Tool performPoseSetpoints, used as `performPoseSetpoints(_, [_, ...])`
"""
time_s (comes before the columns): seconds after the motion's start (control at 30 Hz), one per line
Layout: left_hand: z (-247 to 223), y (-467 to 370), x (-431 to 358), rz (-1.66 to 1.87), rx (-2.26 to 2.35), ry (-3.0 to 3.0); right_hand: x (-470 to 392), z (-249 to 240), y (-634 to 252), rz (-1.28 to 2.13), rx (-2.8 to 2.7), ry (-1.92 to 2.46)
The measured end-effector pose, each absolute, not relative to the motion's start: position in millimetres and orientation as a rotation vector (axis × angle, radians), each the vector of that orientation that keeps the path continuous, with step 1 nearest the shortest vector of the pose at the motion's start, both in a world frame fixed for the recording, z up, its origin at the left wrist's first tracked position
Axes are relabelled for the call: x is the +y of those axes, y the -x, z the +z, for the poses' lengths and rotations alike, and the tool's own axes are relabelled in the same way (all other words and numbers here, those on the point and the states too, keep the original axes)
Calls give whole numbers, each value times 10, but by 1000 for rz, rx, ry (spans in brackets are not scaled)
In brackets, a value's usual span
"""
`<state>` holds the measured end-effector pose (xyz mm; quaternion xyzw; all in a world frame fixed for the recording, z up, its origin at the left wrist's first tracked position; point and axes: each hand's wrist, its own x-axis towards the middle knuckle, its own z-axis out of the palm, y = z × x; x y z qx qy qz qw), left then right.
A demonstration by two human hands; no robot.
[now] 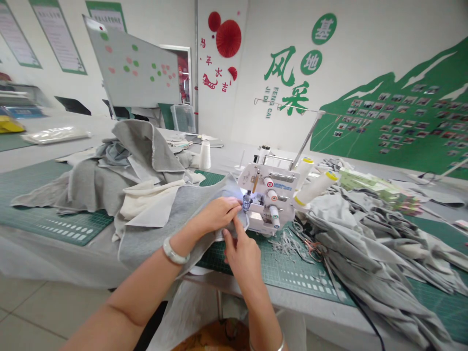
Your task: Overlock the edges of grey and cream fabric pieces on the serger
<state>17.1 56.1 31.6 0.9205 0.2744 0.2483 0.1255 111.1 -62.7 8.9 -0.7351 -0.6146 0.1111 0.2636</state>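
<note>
A white overlock sewing machine stands in front of me, its lamp lighting the needle area. Grey fabric lies to its left, with one edge by the presser foot. On that fabric, close to the foot, my left hand rests with its fingers stretched out flat. My right hand is just below, thumb and index finger closed at the fabric's near edge. The fingertips of both hands almost meet. A bracelet circles my left wrist.
Grey and cream cloth is heaped on the left. More grey cloth piles up on the right. Scissors and thread trimmings lie on the green cutting mat. Thread cones stand behind the machine; another cone is further left.
</note>
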Motion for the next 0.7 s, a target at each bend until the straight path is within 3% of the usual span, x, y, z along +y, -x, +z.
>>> performPoseSetpoints(0.7, [368,-205,457,759,793,-2656,-493,105,-966,260,-1829,2101])
